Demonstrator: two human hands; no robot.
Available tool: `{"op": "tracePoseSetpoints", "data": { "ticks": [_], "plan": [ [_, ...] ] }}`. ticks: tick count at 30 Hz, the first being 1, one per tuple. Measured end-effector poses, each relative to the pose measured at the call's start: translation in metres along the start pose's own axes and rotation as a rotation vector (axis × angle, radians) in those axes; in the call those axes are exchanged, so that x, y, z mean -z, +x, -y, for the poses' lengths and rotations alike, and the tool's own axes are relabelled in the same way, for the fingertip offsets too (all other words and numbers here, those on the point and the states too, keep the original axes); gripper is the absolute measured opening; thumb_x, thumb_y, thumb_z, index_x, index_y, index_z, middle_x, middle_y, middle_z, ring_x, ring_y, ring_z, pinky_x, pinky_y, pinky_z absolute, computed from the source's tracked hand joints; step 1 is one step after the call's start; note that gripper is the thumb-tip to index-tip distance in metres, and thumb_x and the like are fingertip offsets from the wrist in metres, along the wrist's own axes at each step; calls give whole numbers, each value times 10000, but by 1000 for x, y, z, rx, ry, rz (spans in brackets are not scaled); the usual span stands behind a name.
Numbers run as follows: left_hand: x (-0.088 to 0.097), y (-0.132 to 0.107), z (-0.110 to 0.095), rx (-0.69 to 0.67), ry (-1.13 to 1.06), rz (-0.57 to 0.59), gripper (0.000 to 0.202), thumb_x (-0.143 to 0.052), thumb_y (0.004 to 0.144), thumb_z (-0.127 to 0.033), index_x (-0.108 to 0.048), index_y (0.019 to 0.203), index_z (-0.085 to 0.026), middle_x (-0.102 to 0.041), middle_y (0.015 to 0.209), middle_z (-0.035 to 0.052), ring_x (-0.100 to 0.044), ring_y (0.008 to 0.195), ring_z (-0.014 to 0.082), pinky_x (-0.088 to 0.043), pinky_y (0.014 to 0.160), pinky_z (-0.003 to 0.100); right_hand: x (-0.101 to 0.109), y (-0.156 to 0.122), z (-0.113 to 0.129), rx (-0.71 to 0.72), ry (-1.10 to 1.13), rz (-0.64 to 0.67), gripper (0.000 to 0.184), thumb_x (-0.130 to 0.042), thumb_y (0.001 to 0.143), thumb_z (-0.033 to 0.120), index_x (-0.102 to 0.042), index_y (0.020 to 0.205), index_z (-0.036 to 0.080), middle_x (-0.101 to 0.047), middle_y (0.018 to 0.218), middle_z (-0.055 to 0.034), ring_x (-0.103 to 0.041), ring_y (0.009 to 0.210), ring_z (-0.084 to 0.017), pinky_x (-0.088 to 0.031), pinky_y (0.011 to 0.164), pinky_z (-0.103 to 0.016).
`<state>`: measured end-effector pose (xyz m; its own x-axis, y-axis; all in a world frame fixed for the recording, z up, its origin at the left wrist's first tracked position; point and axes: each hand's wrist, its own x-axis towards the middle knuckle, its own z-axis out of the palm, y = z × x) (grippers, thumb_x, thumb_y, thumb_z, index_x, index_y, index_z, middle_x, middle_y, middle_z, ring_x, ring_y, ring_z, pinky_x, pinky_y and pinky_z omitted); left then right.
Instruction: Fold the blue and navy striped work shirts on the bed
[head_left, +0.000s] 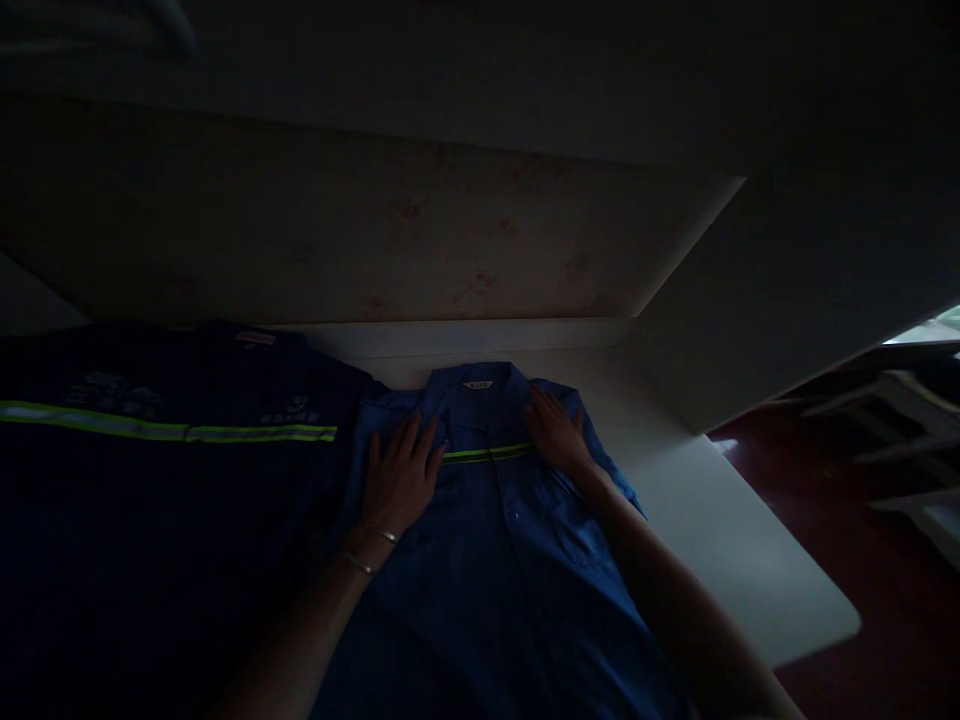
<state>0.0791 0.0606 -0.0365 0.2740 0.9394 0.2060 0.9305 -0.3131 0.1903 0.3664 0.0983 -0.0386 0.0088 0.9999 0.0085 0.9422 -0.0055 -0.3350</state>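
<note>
A blue work shirt (510, 540) with a collar and a yellow-green reflective stripe lies folded, front up, on a white table (735, 540). My left hand (401, 475) rests flat on its left chest, fingers stretched out toward the collar; thin bracelets circle that wrist. My right hand (555, 430) lies flat on the right chest by the stripe's end, fingers spread. Neither hand holds anything.
A darker navy garment (150, 480) with a long yellow-green stripe lies spread out to the left, touching the blue shirt. A stained wall (420, 240) rises behind the table. The table's right edge drops to a dark red floor (870, 530), with white furniture at far right.
</note>
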Motion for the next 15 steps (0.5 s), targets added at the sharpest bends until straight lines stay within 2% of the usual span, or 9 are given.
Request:
{"op": "tracePoseSetpoints", "data": {
  "ticks": [2, 3, 5, 7, 9, 11, 13, 15],
  "plan": [
    [10, -26, 5, 39, 6, -39, 529, -289, 990, -451, -431, 1455, -243, -391, 1554, 116, -403, 1392, 314, -223, 1158, 634, 5, -23, -19, -92, 30, -109, 569, -184, 1010, 497, -340, 1515, 287, -286, 1607, -63, -212, 1481, -307, -22, 1125, -727],
    [14, -38, 10, 82, -6, -54, 533, -310, 984, -460, -444, 1442, -222, -405, 1543, 128, -416, 1381, 315, -268, 1152, 603, 6, -34, -31, -133, 61, -130, 565, -207, 1002, 503, -375, 1495, 285, -308, 1598, -69, -243, 1469, -313, -47, 1125, -727],
    [23, -57, 24, 199, -56, -95, 557, -347, 966, -482, -479, 1394, -150, -473, 1474, 175, -471, 1328, 311, -374, 1114, 514, 6, -47, -58, -208, 172, -156, 568, -270, 978, 518, -468, 1433, 243, -400, 1545, -111, -365, 1410, -308, -191, 1144, -653],
    [33, -60, 40, 286, -97, -144, 572, -371, 952, -488, -507, 1334, -85, -562, 1347, 210, -541, 1237, 307, -442, 1059, 440, 9, -45, -83, -286, 301, -204, 566, -346, 942, 527, -554, 1346, 189, -519, 1436, -155, -497, 1305, -291, -367, 1096, -525],
    [47, -47, 53, 300, -82, -177, 557, -379, 948, -469, -502, 1322, -76, -611, 1261, 201, -582, 1164, 307, -465, 1021, 425, 15, -26, -100, -339, 401, -229, 545, -405, 918, 503, -588, 1291, 150, -602, 1328, -172, -581, 1206, -266, -469, 1003, -419],
    [58, -19, 63, 258, -38, -173, 517, -377, 950, -438, -498, 1334, -114, -630, 1240, 164, -600, 1128, 300, -477, 994, 422, 24, 4, -107, -349, 384, -170, 525, -411, 929, 465, -574, 1303, 135, -640, 1275, -166, -625, 1139, -235, -505, 931, -359],
    [63, 15, 72, 193, -19, -101, 468, -368, 952, -404, -524, 1320, -159, -636, 1250, 122, -605, 1127, 275, -469, 1004, 402, 32, 36, -106, -308, 290, -65, 512, -422, 943, 426, -551, 1335, 123, -647, 1274, -168, -646, 1101, -212, -509, 896, -324],
    [59, 49, 82, 158, -23, 37, 458, -362, 952, -379, -537, 1316, -162, -622, 1295, 111, -590, 1172, 246, -435, 1047, 365, 35, 64, -101, -255, 201, 15, 501, -470, 939, 399, -553, 1342, 115, -646, 1281, -177, -656, 1080, -204, -502, 893, -310]
  ]
}}
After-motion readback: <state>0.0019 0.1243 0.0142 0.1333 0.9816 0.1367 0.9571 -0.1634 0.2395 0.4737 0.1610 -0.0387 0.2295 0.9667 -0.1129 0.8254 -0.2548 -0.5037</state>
